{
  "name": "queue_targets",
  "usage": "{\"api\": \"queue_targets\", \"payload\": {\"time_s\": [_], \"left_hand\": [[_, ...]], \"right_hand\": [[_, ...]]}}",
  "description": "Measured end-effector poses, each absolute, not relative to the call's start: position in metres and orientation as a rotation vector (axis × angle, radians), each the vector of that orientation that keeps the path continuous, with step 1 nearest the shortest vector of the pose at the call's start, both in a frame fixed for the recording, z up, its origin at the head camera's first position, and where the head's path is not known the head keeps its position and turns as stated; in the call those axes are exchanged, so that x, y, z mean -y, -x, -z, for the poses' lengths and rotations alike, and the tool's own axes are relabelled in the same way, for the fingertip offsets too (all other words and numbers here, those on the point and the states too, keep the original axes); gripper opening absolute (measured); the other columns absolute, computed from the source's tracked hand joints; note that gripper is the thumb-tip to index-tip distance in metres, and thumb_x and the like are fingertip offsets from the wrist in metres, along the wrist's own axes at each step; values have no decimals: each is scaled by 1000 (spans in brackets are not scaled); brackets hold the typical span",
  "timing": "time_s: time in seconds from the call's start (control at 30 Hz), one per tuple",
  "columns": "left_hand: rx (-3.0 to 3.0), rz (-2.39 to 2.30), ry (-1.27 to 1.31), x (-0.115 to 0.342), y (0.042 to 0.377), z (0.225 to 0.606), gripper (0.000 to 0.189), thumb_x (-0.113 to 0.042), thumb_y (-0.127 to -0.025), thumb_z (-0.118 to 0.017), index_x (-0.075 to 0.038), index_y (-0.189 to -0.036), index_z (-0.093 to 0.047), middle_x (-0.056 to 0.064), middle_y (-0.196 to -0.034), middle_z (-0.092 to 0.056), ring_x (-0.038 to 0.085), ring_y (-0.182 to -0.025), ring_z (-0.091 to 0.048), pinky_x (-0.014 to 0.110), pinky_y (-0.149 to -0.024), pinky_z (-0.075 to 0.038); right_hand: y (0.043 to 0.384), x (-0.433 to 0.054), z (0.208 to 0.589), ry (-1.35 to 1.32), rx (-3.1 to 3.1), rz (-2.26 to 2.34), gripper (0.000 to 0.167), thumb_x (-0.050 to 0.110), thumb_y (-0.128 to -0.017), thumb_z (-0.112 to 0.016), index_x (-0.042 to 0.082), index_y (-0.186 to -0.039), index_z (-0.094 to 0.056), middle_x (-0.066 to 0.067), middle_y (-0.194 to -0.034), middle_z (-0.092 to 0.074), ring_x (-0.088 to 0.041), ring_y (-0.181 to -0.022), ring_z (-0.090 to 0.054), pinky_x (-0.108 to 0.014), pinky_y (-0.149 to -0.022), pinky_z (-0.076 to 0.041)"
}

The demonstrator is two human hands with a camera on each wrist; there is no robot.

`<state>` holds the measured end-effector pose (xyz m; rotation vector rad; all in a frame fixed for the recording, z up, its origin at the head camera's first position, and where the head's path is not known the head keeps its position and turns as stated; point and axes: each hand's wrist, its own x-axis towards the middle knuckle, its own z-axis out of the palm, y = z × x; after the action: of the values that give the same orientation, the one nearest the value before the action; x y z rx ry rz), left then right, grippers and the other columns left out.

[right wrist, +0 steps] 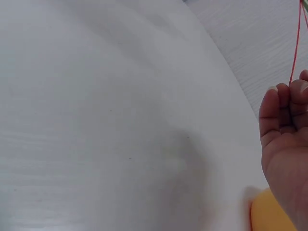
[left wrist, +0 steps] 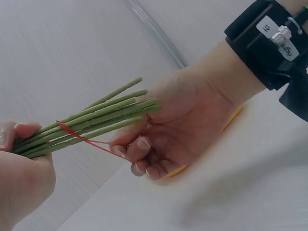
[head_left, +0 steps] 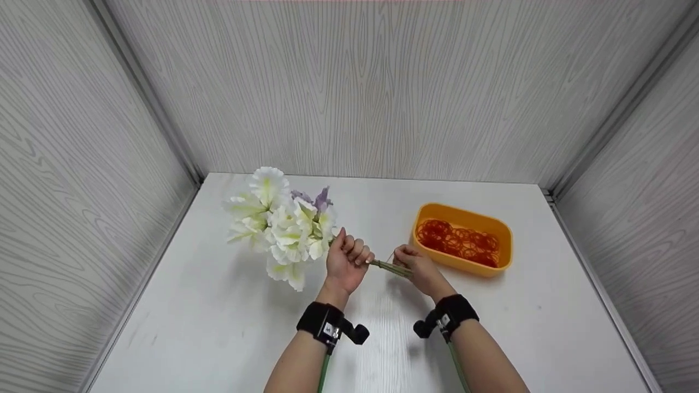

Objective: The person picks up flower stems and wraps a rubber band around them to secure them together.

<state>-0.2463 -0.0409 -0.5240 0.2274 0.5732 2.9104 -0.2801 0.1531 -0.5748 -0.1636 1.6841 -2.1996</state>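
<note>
My left hand grips a bunch of flowers by the green stems, just below the blooms. White-and-yellow blossoms and a purple one spread out to its left in the head view. A red rubber band loops around the stems. My right hand pinches the band between curled fingers and stretches it away from the stems, near their cut ends. In the right wrist view the taut band runs up from the fingertips of that hand.
A yellow-orange plastic box with many red rubber bands stands on the white table, just beyond the right hand. Wood-grain panels close the table in at the back and both sides.
</note>
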Motion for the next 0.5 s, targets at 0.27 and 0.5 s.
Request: {"api": "queue_targets", "payload": {"time_s": [0.27,0.5], "left_hand": [[-620,-2899,-144,42,245,527,49,-28,-108,-26,-15,-62,-15,-4,-56,-12,11,-47,-12,26,-50,-16],[-694,-2917,-51,46,243,529,50,-23,-106,-29,-16,-59,-15,-5,-54,-12,10,-46,-10,26,-49,-10]], "right_hand": [[284,-156,561,88,-1385,2407,26,1,-103,-41,3,-82,-56,-4,-64,-44,-17,-68,-52,-28,-72,-48],[283,-161,557,30,-1266,2485,28,4,-104,-41,4,-81,-57,0,-58,-35,-13,-49,-32,-23,-53,-30]]}}
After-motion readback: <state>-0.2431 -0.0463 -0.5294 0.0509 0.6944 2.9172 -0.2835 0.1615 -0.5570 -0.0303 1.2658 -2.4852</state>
